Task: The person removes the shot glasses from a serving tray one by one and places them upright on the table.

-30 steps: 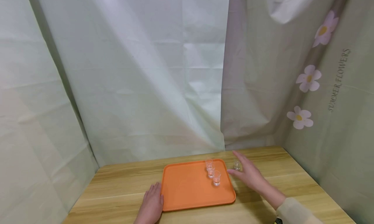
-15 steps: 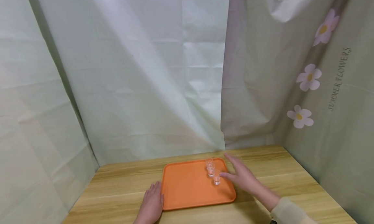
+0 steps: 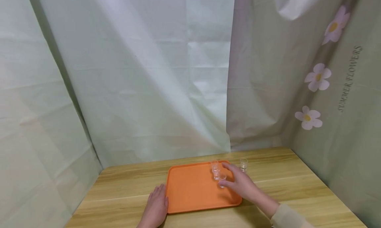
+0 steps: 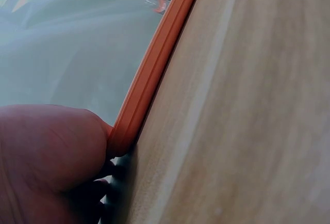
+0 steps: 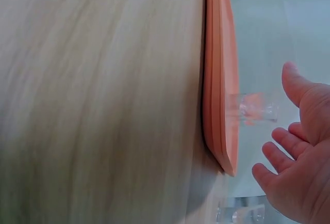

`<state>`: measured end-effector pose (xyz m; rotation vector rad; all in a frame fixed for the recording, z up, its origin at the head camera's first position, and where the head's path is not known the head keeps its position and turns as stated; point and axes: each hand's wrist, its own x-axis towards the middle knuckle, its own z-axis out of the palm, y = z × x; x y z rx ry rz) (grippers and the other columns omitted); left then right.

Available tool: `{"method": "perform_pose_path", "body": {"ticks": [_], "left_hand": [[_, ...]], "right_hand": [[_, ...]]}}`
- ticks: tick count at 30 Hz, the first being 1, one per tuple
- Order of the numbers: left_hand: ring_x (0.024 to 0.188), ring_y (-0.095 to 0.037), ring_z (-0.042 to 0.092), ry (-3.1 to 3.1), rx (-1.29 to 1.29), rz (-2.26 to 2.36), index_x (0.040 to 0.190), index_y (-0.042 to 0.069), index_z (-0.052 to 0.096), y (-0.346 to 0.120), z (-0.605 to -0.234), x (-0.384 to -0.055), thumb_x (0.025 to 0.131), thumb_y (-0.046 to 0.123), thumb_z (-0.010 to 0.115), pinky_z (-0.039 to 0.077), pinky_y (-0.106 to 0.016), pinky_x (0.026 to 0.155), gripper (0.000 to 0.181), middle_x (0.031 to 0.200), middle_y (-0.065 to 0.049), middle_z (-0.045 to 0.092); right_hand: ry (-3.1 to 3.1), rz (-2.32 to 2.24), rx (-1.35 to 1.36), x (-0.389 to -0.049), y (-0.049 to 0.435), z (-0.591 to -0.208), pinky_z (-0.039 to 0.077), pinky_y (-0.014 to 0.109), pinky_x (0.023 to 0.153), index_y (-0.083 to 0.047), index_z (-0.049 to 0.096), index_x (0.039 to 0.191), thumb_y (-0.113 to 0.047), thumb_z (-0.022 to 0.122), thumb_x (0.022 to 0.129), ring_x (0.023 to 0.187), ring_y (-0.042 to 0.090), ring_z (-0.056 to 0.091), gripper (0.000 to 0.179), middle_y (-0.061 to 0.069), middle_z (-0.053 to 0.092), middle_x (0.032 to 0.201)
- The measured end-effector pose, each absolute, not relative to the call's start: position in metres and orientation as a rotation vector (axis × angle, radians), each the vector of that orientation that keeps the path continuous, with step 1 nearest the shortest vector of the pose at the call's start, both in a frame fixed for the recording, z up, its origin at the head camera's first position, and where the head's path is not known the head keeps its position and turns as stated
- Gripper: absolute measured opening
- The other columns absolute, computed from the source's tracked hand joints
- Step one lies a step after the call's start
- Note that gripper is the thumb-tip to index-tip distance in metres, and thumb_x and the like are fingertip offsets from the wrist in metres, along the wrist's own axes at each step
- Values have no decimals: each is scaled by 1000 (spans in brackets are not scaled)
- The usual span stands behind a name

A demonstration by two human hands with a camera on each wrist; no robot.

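An orange tray point(image 3: 190, 196) lies on the wooden table, with three small clear shot glasses near its right side. They are a back glass point(image 3: 214, 165), a middle glass point(image 3: 216, 175) and a front glass point(image 3: 222, 176). My left hand point(image 3: 154, 206) rests against the tray's left edge, fingers extended. Over the right rim reaches my right hand point(image 3: 240, 184), thumb and fingers spread around the front glass. In the right wrist view, a gap shows between the thumb and fingers and the upright glass point(image 5: 256, 107). Another shot glass point(image 3: 243, 165) stands on the table behind the right hand.
The wooden table point(image 3: 125, 188) extends on both sides of the tray. Pale curtains point(image 3: 148, 89) hang behind it and at both sides. Printed flowers point(image 3: 308, 118) and lettering mark the right curtain.
My right hand has moved left, from beside the lone glass on the table to the front glass on the tray. The lone glass shows again. My left hand has stayed at the tray edge.
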<state>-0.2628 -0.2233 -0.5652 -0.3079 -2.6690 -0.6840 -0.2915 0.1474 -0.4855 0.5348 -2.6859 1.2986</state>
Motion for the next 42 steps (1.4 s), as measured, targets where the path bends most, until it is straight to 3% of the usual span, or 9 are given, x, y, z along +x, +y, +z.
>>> {"method": "perform_pose_path", "body": {"ticks": [13, 26, 33, 42], "left_hand": [[141, -62, 51, -2676, -302, -715, 144, -20, 57, -223, -563, -261, 102, 2, 64, 37, -78, 117, 48, 149, -40, 58], [142, -62, 50, -2672, -305, -715, 146, -19, 55, -223, -563, -261, 104, 3, 63, 36, -78, 117, 48, 150, -40, 57], [139, -61, 53, -2634, -312, -670, 143, -19, 57, -224, -569, -264, 103, 3, 64, 40, -78, 113, 46, 147, -39, 60], [144, -61, 48, -2756, -285, -692, 146, -21, 54, -216, -540, -251, 104, 2, 64, 37, -77, 118, 48, 150, -40, 56]], "right_hand": [[-2658, 1257, 494, -293, 141, -491, 51, 65, 112, -7, 65, 149, -28, 91, 93, 136, 42, 62, 65, 13, 70, 144], [-2663, 1243, 472, -292, 140, -497, 52, 63, 112, -4, 71, 139, -27, 92, 92, 134, 41, 64, 56, 12, 72, 140], [-2674, 1234, 424, -296, 140, -500, 55, 60, 109, -7, 74, 132, -25, 93, 91, 124, 37, 70, 48, 9, 75, 132], [-2668, 1235, 412, -296, 141, -500, 58, 56, 104, -7, 75, 125, -23, 93, 91, 116, 31, 73, 42, 0, 75, 118]]}}
